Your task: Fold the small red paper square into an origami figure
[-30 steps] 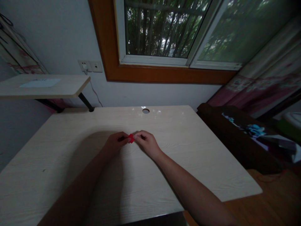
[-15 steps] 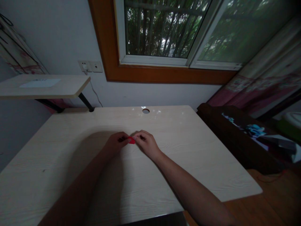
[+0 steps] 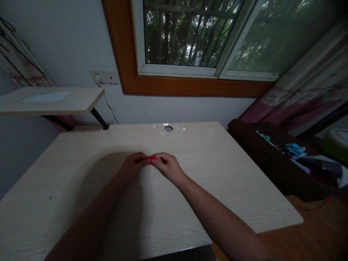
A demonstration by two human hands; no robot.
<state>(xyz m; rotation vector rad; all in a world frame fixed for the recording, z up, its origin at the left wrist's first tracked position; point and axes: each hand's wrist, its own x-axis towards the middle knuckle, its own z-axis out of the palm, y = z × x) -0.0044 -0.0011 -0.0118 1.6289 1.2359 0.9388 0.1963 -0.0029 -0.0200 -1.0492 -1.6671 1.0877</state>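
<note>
A small red piece [image 3: 152, 158], perhaps folded paper, is pinched between both my hands over the middle of a light wooden desk [image 3: 217, 188]. My left hand [image 3: 133, 165] has its fingers curled onto the piece's left side. On the right side, my right hand [image 3: 168, 166] grips it with thumb and fingertips. Most of the red piece is hidden by my fingers, with only a thin sliver showing.
A round cable hole [image 3: 168, 128] sits near the desk's far edge. A raised shelf [image 3: 67, 103] with a sheet of paper [image 3: 46, 96] stands at the back left. A dark bed frame [image 3: 272, 156] with bedding borders the desk's right side. A window is above.
My fingers have closed further over the red piece, so less of it shows than a second ago. Both hands stay in the same spot on the desk.
</note>
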